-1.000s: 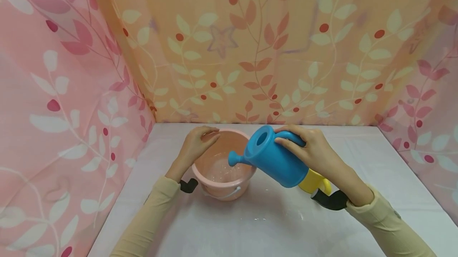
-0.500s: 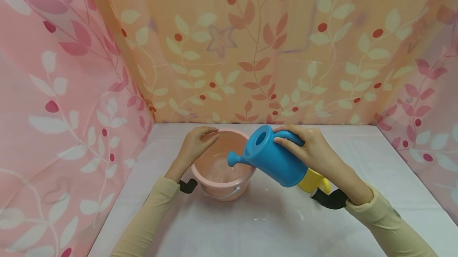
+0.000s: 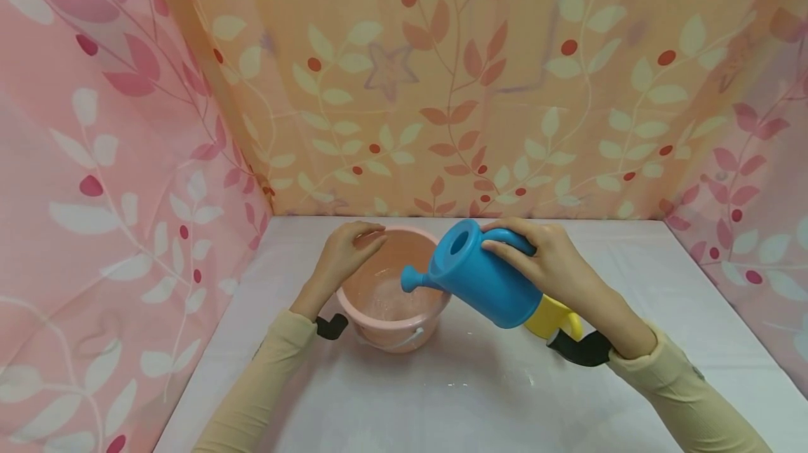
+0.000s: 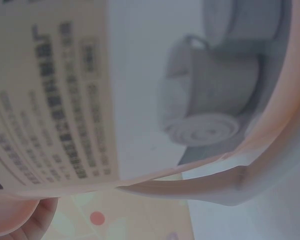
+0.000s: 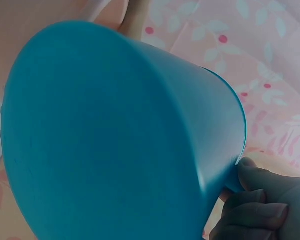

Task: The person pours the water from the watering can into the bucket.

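A floral cloth (image 3: 391,123) hangs beyond the fingers, and below them spreads a white worktop (image 3: 404,418) bearing a pink bucket (image 3: 377,334), at whose left rim the left hand (image 3: 343,254) has its fingers bent and thumb apart, though whether they pinch the rim I cannot tell. Left of the right hand's (image 3: 550,251) fingers, which curl round its handle (image 3: 519,243), a blue watering can (image 3: 489,286) tilts with its flared spout (image 3: 412,279) over the bucket. Below those fingers sits a partly hidden yellow handled vessel (image 3: 541,318), and clear drops (image 3: 457,385) lie nearer the person.
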The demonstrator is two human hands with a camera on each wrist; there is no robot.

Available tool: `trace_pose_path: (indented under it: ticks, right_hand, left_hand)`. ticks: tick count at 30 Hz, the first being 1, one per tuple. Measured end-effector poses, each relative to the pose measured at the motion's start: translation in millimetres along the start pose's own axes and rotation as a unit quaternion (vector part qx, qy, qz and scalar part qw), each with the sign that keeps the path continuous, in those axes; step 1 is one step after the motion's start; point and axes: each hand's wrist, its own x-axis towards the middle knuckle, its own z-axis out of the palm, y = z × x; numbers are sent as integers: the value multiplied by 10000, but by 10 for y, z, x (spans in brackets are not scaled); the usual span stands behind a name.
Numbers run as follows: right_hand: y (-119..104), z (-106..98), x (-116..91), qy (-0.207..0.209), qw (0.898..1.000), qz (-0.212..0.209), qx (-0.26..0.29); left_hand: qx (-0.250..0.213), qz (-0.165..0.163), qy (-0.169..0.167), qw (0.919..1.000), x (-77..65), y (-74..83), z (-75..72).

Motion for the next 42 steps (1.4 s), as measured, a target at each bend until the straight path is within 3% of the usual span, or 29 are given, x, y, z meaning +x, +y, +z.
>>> trace_pose_path:
  ticks: [17,28,42]
  right_hand:
    - [-31,-18,8,-96,9999,-13,-73]
    - [-95,-51,47,-369,9992,121,-24]
    - [-122,-76,117,-601,9981,-55,-79]
  left_hand:
    - [-27,10,26,10000,-8,-3,0]
    - [-35,8,46,10000,-12,6,-5]
    - [-62,-45,62,10000,-19,2,-4]
